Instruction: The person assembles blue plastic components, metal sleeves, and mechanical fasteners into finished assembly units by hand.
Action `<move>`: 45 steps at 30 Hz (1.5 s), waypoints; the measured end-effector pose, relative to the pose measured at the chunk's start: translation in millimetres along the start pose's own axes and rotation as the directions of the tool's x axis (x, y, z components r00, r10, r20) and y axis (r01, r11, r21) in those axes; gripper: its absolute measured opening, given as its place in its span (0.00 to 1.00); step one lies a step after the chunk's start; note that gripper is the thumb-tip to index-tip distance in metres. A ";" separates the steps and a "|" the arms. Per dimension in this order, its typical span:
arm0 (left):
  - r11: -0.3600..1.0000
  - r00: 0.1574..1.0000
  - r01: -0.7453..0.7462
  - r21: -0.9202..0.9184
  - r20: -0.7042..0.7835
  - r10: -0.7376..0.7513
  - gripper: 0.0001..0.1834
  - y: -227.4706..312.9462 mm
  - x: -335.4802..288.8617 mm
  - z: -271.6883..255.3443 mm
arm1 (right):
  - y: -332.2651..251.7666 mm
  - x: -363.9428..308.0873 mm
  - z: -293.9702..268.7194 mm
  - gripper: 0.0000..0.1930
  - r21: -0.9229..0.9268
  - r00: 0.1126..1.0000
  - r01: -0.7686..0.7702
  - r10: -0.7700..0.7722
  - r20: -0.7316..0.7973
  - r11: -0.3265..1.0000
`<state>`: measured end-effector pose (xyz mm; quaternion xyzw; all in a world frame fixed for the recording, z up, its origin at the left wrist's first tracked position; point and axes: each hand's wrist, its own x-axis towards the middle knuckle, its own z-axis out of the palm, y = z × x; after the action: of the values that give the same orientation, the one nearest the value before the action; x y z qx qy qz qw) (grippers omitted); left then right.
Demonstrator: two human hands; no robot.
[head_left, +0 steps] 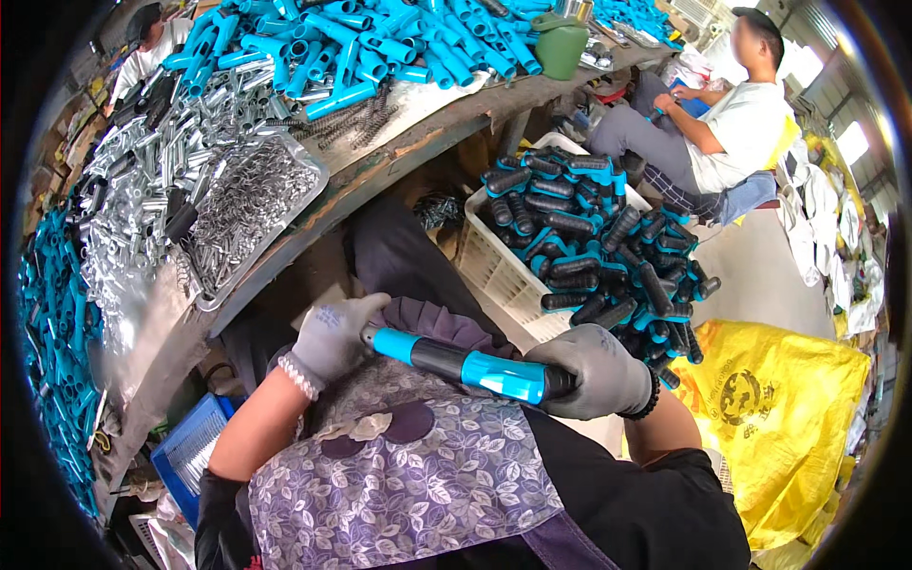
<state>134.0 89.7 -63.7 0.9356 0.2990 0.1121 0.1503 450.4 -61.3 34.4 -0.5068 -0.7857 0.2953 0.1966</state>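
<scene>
A blue-and-black tool handle (439,358) lies across my lap, nearly level, between both gloved hands. My left hand (334,332) is closed at its left end, where a bit of bare metal shows by the fingers. Around the black right end my right hand (598,372) is wrapped. Beneath the handle is my purple leaf-patterned apron (408,484). Beyond my right hand, a white plastic crate (494,261) is heaped with black-and-blue handles (579,223).
The workbench (366,176) carries blue tubular parts (332,47), loose metal parts (142,190), a clear tray (318,171) of small springs and a green jug (560,47). A yellow sack (779,427) lies at right, a blue basket (180,442) at left. A co-worker (736,133) sits far right.
</scene>
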 end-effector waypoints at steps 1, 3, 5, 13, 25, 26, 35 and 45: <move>0.995 0.999 -0.002 -0.099 -0.051 -0.003 0.25 -7.0 -0.4 4.6 | -0.9 -2.1 -1.1 0.16 0.001 1.000 0.000 0.000 0.002 1.000; 0.975 0.991 -0.052 -0.215 -0.130 0.024 0.27 -7.8 -0.5 4.0 | 0.4 -10.6 -9.4 0.16 -0.004 1.000 -0.017 0.017 0.007 1.000; 0.965 0.989 -0.017 -0.261 -0.143 -0.021 0.29 -0.1 4.4 -0.3 | 4.3 -17.4 -16.5 0.16 0.052 0.999 -0.040 0.040 0.009 0.998; 0.898 0.969 0.209 -0.388 0.207 -0.136 0.47 17.4 41.5 -25.2 | 35.3 -53.6 -3.5 0.24 0.366 0.810 -0.273 0.418 -0.411 0.889; 0.598 0.947 0.305 -0.741 0.169 -0.274 0.32 -11.1 21.4 22.4 | -11.1 -157.0 -174.4 0.26 -0.021 0.203 -0.909 0.400 -0.894 0.415; 0.727 0.970 0.241 -0.643 0.127 -0.209 0.30 -10.6 20.2 24.1 | -2.6 -163.0 -180.8 0.26 -0.018 0.200 -0.910 0.401 -0.894 0.413; 0.595 0.926 0.356 -0.720 0.190 -0.325 0.29 -7.3 9.6 10.8 | 165.7 -205.3 -158.3 0.16 0.276 -0.012 -0.937 0.771 -0.636 0.214; 0.699 0.952 0.266 -0.664 0.066 -0.299 0.25 -14.3 -0.6 38.7 | 265.5 -176.1 -29.8 0.14 -0.002 0.138 -0.930 0.343 -0.929 0.369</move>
<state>137.5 92.1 -104.8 0.7599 0.3825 0.2090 0.4823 721.2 -131.3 -121.1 -0.9113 -0.3049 -0.1896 0.2017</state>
